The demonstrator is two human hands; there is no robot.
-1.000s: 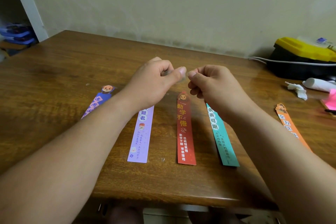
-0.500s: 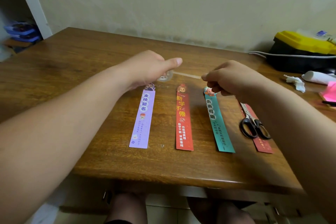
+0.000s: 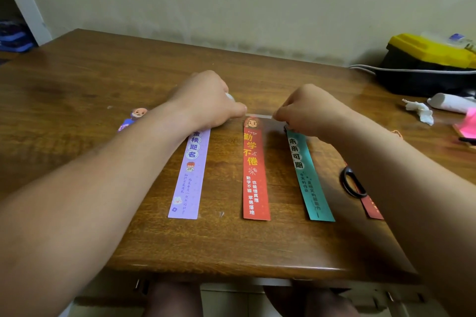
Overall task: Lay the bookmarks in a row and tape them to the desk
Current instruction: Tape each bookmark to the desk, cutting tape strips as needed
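Both hands have come down lower than they were a moment ago, and the strip of clear tape (image 3: 258,116) now sits just above the top of the red bookmark (image 3: 255,175); the left hand (image 3: 208,100) is closed and pinches one end of the tape, with what looks like the tape roll (image 3: 230,96) peeking out by its fingers; the right hand (image 3: 309,108) is closed too and pinches the other end; the tape is pulled straight between them; I cannot tell if it touches the worktop (image 3: 103,80) yet; the bookmarks lie side by side in a row on the worktop; the light purple bookmark (image 3: 189,177) is left of the red one, and its top is under the left hand; the teal bookmark (image 3: 307,177) is right of the red one; a darker purple bookmark (image 3: 132,117) shows past the left arm; another red bookmark (image 3: 371,207) with black scissors (image 3: 349,184) on it peeks out beside the right arm; a yellow and black box (image 3: 427,64) sits far right
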